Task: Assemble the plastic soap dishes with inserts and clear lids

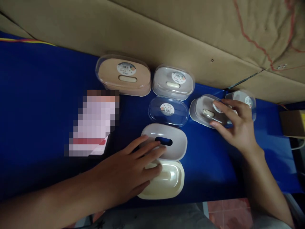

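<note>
My right hand point(238, 124) is curled over a grey soap box point(199, 109) with a clear cover, thumb at its near side and fingertips on top by the label. The cover looks slightly offset from the grey base. My left hand point(140, 165) lies with fingers spread over a grey tray with an oval slot point(177, 143) and the edge of a cream dish point(172, 184). Just beyond the grey tray is a loose clear cover point(154, 113) with a round label. These separate parts form a column on the blue surface.
Along the back stand a peach soap box point(107, 71) and a grey soap box point(159, 76), both covered. Another covered box point(238, 95) is partly behind my right hand. A phone point(95, 124), pixelated, lies at left. Cardboard boxes point(143, 35) wall the back edge.
</note>
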Demonstrator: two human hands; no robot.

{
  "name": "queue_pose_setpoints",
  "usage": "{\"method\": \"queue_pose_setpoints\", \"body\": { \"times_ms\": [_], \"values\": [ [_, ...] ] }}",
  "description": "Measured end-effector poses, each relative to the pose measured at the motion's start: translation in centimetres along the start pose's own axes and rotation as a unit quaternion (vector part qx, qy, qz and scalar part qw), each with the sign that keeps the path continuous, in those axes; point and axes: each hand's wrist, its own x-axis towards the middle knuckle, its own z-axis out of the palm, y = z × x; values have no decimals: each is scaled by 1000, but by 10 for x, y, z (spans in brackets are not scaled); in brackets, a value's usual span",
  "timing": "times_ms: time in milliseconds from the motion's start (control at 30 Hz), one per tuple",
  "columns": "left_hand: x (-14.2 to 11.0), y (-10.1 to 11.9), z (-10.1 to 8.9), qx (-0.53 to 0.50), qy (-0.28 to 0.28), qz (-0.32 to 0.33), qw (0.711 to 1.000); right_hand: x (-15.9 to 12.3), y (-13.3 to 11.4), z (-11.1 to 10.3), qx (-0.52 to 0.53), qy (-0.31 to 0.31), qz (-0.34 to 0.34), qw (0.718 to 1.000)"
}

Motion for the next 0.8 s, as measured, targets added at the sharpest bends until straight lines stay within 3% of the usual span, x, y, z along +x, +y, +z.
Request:
{"method": "queue_pose_setpoints", "body": {
  "times_ms": [167,333,533,600,700,800],
  "values": [
    [3,1,-3,13,2,6,1000,-4,-17,-3,78,4,25,997],
    [5,3,-5,19,2,-3,1000,-18,-29,-13,108,-111,41,987],
    [5,2,-3,31,29,9,999,-33,-18,-40,185,-176,14,967],
    [5,1,-1,35,33,11,999,-33,-12,-43,201,-165,16,965],
    [4,1,0,36,35,11,999,-30,-5,-34,186,-120,47,974],
    [3,0,0,39,29,9,999,-21,1,-16,173,-131,47,975]
  ]
}}
